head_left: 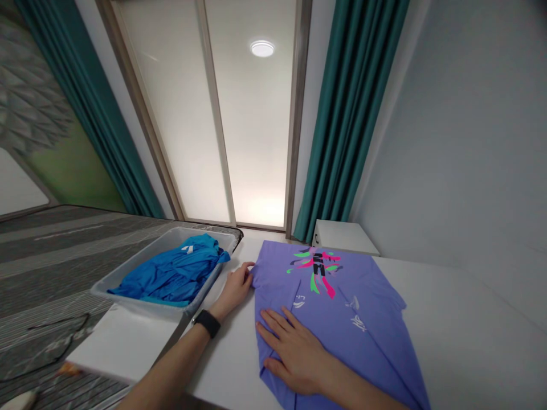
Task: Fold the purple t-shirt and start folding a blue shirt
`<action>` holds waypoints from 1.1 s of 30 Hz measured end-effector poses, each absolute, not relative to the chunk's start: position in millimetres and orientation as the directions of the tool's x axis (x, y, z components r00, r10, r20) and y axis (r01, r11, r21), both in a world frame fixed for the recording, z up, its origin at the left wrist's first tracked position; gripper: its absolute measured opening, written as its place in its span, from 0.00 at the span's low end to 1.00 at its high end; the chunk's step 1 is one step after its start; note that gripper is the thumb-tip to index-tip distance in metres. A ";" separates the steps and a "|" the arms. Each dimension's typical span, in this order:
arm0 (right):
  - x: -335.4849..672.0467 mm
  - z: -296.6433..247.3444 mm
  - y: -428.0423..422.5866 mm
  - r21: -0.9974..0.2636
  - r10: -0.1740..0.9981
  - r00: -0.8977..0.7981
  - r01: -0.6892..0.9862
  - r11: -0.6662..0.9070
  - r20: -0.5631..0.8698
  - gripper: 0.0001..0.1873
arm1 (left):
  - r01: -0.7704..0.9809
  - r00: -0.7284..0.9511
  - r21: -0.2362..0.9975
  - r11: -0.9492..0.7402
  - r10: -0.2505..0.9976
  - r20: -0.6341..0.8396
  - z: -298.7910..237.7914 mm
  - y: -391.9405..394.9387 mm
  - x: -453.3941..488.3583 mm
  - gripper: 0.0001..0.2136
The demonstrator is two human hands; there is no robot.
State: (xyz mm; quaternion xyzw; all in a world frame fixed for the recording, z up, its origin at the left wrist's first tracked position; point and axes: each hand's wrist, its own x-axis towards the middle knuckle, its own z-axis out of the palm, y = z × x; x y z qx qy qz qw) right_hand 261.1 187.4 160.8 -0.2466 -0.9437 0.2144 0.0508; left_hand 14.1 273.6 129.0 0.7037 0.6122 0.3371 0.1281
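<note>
A purple T-shirt lies spread on the white table, with a pink, green and black print near its far edge and small white marks lower down. At its far left corner, my left hand has its fingers curled and closed on the cloth's edge; a black watch is on that wrist. My right hand rests flat on the left part of the shirt, fingers spread and palm down. Some creases run through the fabric near that hand.
Left of the shirt, a clear plastic bin holds crumpled blue clothing. The bin stands on a white surface beside the table. A white cabinet is behind the table, a grey wall at right.
</note>
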 end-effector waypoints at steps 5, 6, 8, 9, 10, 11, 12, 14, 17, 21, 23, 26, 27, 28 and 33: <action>259.7 158.5 184.3 -0.407 0.482 -0.876 0.429 0.806 0.031 0.33 | 0.724 0.009 0.635 -0.269 0.925 0.381 133.0 285.7 12.6 0.14; 259.4 158.6 184.3 -0.403 0.485 -0.873 0.427 0.810 0.049 0.33 | 0.712 0.004 0.646 -0.274 0.922 0.386 134.4 287.9 13.4 0.14; 259.5 159.5 187.4 -0.413 0.523 -0.847 0.444 0.795 0.096 0.30 | 0.685 -0.005 0.674 -0.276 0.923 0.384 136.5 290.8 15.5 0.14; 260.1 160.1 191.1 -0.423 0.562 -0.818 0.471 0.774 0.119 0.28 | 0.670 -0.009 0.689 -0.275 0.926 0.378 137.1 291.2 16.6 0.15; 261.1 160.5 196.7 -0.431 0.615 -0.776 0.511 0.744 0.141 0.26 | 0.655 -0.012 0.705 -0.273 0.929 0.371 137.5 290.9 17.4 0.15; 262.8 160.4 204.3 -0.433 0.671 -0.724 0.560 0.706 0.158 0.24 | 0.638 -0.014 0.721 -0.271 0.932 0.362 137.8 290.1 18.0 0.16; 265.0 159.8 213.9 -0.426 0.726 -0.666 0.615 0.664 0.171 0.21 | 0.620 -0.018 0.737 -0.267 0.935 0.354 138.0 288.8 18.2 0.16; 271.3 156.3 237.6 -0.376 0.805 -0.560 0.716 0.589 0.195 0.18 | 0.590 -0.026 0.764 -0.262 0.939 0.343 138.6 285.4 17.5 0.17; 281.8 147.9 274.7 -0.265 0.874 -0.428 0.836 0.480 0.230 0.17 | 0.559 -0.029 0.788 -0.258 0.944 0.329 140.0 280.5 15.3 0.18; 287.9 140.6 303.4 -0.129 0.903 -0.357 0.910 0.394 0.239 0.16 | 0.494 -0.007 0.836 -0.238 0.961 0.278 141.1 276.9 13.0 0.19; 286.5 139.5 307.7 -0.109 0.906 -0.350 0.917 0.383 0.240 0.15 | 0.462 0.000 0.855 -0.235 0.964 0.265 141.2 276.4 12.5 0.20; 281.7 138.3 308.7 -0.114 0.904 -0.349 0.916 0.385 0.248 0.13 | 0.461 -0.029 0.849 -0.258 0.952 0.305 140.9 276.7 12.1 0.19; 280.0 137.6 308.5 -0.115 0.902 -0.352 0.914 0.389 0.252 0.12 | 0.476 -0.041 0.839 -0.264 0.946 0.321 140.5 276.9 12.1 0.19; 278.4 136.8 308.2 -0.114 0.898 -0.357 0.912 0.395 0.256 0.12 | 0.495 -0.049 0.827 -0.267 0.942 0.333 139.9 277.2 12.1 0.18; 274.2 131.4 305.4 -0.106 0.889 -0.362 0.909 0.403 0.279 0.10 | 0.596 -0.070 0.764 -0.245 0.933 0.354 133.2 279.6 12.5 0.18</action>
